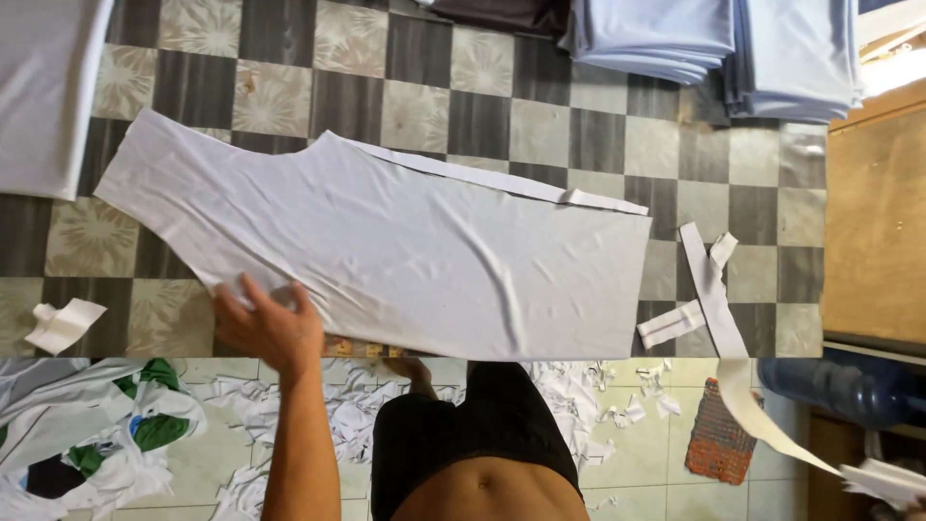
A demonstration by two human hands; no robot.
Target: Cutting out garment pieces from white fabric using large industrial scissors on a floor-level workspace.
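A large cut piece of white fabric [405, 251] lies flat on a table covered in a grey and cream chequered sheet [598, 145]. My left hand [265, 323] rests palm down on the fabric's near left edge, fingers spread, gripping nothing. A narrow white strip [482, 177] lies along the fabric's far edge. Another long white strip [719, 309] runs off the table's near right side towards the bottom right corner, where it meets bunched white cloth [887, 480]. My right hand does not show.
Folded pale blue fabric stacks [714, 43] sit at the far right, and white cloth [43, 87] at the far left. A small white scrap [63, 323] lies near left. White offcuts [347, 425] litter the floor. A wooden surface [873, 222] stands at right.
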